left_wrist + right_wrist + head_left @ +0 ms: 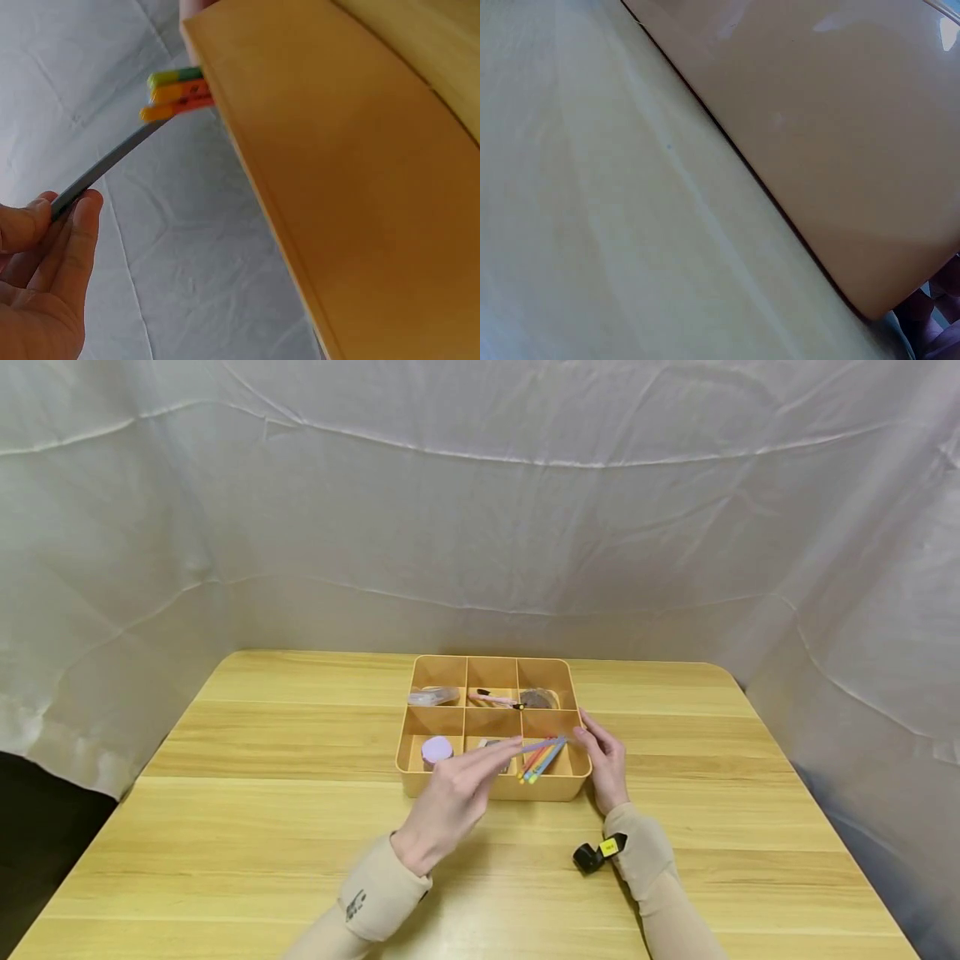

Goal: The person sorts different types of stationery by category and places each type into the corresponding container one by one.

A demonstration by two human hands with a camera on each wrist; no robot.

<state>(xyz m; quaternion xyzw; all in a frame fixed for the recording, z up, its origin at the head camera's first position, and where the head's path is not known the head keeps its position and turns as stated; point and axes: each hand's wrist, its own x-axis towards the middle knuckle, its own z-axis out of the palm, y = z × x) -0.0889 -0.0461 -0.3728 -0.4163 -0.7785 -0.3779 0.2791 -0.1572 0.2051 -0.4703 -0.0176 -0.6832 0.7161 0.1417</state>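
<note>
A yellow-orange divided storage box [491, 789] stands on the table with six open compartments. My left hand [450, 793] is above its front edge and pinches a slim purple-grey pen [112, 161] between thumb and fingers. That pen's far end reaches over several colourful pens [542, 762], red, yellow, green and blue, which lean in the front right compartment. My right hand [606, 760] grips the box's right side near the front corner, thumb at the rim. In the right wrist view only part of its fingers [930, 319] shows beyond the box.
A purple-lidded round container [437, 749] sits front left in the box. Behind it are a clear plastic case [433, 696], pink-and-black pens [495, 698] and a dark round item [537, 698]. Grey items [504, 758] at front middle are partly hidden. Grey cloth [480, 543] surrounds the wooden table [262, 785].
</note>
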